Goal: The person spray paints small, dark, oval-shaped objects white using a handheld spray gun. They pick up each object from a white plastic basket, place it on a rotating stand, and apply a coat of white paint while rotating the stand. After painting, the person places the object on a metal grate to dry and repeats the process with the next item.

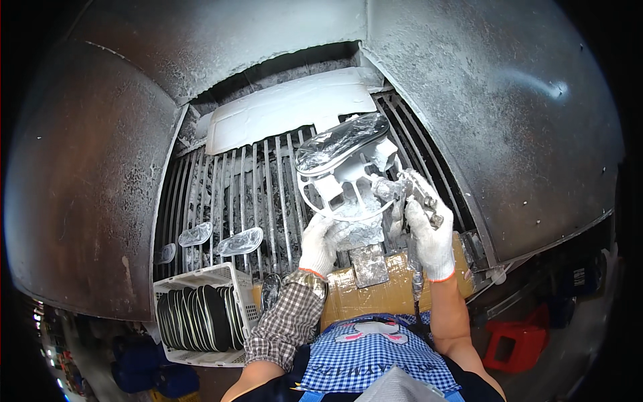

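Observation:
My left hand [316, 246], in a white knit glove, grips the near-left rim of a white spoked ring stand [356, 193]. A long, rounded dark piece [341, 144], partly covered in wrinkled clear film, rests on the far side of the stand, tilted up to the right. My right hand [432, 231], gloved too, is wrapped round a paint-crusted spray gun [418, 189] with its nozzle end toward the stand. A hose runs down from the gun. Below the stand a coated metal block [370, 265] sits on tan-taped cardboard [338, 293].
Slatted bars [271, 194] fill the booth floor between metal walls [495, 120]. A white board [291, 107] lies at the back. Film-covered oval pieces [241, 242] lie at left. A white basket [244, 298] holds several dark oval panels. A red object [516, 345] stands lower right.

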`<state>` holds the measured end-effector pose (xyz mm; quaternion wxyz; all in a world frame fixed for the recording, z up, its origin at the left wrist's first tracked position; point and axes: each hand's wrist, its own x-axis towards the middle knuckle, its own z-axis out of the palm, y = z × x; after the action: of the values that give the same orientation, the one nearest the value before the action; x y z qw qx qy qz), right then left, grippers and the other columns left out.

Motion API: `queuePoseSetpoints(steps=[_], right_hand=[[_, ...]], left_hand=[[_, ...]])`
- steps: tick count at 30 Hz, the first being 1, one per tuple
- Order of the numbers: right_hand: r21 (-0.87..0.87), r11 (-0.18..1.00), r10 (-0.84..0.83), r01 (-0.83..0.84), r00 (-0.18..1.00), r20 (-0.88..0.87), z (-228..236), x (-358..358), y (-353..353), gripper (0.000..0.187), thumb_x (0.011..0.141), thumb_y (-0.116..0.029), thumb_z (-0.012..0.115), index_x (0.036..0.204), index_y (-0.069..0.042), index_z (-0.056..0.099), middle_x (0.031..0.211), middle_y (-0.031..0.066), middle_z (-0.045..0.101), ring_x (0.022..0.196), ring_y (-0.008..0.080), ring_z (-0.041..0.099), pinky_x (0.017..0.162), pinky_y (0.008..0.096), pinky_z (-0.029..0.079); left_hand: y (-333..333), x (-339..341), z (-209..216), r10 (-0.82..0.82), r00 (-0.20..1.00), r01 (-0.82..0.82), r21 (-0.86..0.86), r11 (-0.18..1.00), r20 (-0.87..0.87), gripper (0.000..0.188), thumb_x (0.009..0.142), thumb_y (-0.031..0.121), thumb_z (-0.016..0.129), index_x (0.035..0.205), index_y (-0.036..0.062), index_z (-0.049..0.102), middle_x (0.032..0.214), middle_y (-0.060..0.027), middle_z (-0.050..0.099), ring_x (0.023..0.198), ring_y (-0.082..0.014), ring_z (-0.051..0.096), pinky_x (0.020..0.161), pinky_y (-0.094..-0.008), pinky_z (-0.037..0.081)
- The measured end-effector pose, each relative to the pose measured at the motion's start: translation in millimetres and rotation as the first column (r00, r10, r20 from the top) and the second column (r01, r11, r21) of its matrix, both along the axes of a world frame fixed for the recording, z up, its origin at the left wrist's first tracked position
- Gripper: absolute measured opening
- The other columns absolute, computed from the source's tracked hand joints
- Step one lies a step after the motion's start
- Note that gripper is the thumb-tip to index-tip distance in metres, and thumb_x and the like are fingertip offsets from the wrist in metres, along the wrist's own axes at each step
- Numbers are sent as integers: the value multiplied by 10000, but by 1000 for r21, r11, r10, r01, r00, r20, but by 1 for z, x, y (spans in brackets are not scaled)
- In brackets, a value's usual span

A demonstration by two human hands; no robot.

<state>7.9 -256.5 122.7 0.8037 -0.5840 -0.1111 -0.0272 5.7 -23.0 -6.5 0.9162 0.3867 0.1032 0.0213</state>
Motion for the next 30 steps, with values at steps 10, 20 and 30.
queuePoseSetpoints(steps=[10, 20, 30], right_hand=[[83, 985, -153, 153, 988, -3, 3, 6, -2, 521, 1074, -80, 635, 1555, 49, 480, 1050, 55, 707, 760, 53, 612, 639, 218, 515], [53, 995, -86, 86, 996, 1, 1, 2, -4, 490, 1074, -72, 627, 1531, 65, 511, 1217, 87, 711, 961, 89, 660, 852, 248, 549], [117, 975, -195, 189, 980, 43, 0, 12, -11, 541, 1074, -92, 647, 1568, 45, 475, 1005, 24, 698, 738, 54, 596, 668, 219, 516]], left_hand=[[7, 3, -7, -4, 1000, 4, -38, 999, -3, 348, 1031, 135, 596, 1341, -22, 613, 1240, -161, 711, 1123, -306, 704, 965, -468, 603], [11, 1, -3, 6, 1000, -6, -59, 998, -14, 367, 1035, 142, 603, 1366, -18, 611, 1219, -171, 710, 1077, -304, 699, 979, -452, 594], [20, 2, 0, 33, 999, -33, -16, 999, -19, 323, 1060, 178, 581, 1321, -6, 628, 1201, -145, 706, 1066, -296, 697, 949, -443, 591]])
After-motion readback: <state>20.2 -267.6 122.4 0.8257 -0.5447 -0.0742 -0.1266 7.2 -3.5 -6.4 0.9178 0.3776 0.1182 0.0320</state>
